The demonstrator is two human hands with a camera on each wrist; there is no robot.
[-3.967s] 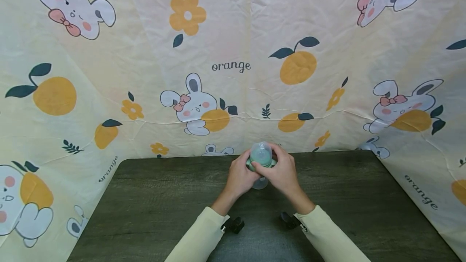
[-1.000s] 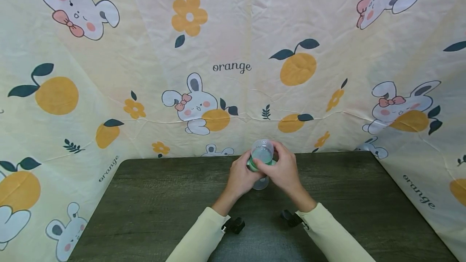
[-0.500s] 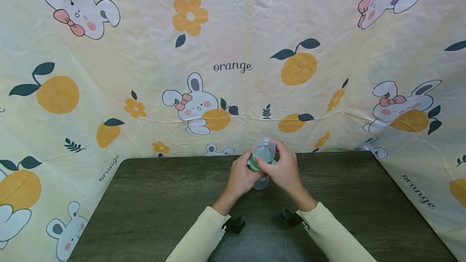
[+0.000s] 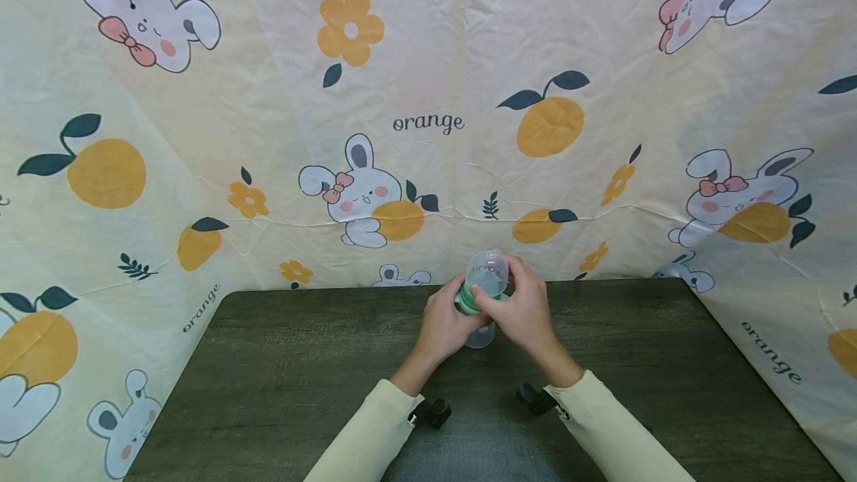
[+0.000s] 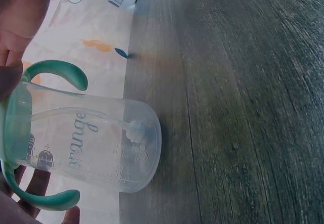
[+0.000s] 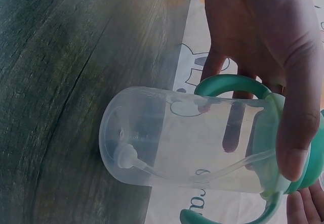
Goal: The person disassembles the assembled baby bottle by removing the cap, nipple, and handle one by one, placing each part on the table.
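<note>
Between both hands is a clear baby bottle (image 4: 480,338) with green side handles, its body pointing down toward the table. My left hand (image 4: 443,322) grips it around the green collar (image 4: 467,302) on the left side. My right hand (image 4: 525,311) holds from the right, its thumb at the lower edge of the clear domed cap (image 4: 489,268). The cap leans up and to the right; whether it is loose cannot be told. The left wrist view shows a thin straw with a weighted end inside the bottle (image 5: 101,138). In the right wrist view a thumb (image 6: 296,148) presses near the collar.
The dark wood-grain table (image 4: 288,378) spreads under the hands, its back edge just behind the bottle. A cream cloth (image 4: 428,80) printed with rabbits and oranges hangs behind and at both sides. Black wrist cameras (image 4: 435,413) sit at the cuffs.
Compared with four seconds ago, the domed cap has tilted and shifted slightly up and right, with the right hand moving a little along. Both hands keep their hold, and the left has barely moved.
</note>
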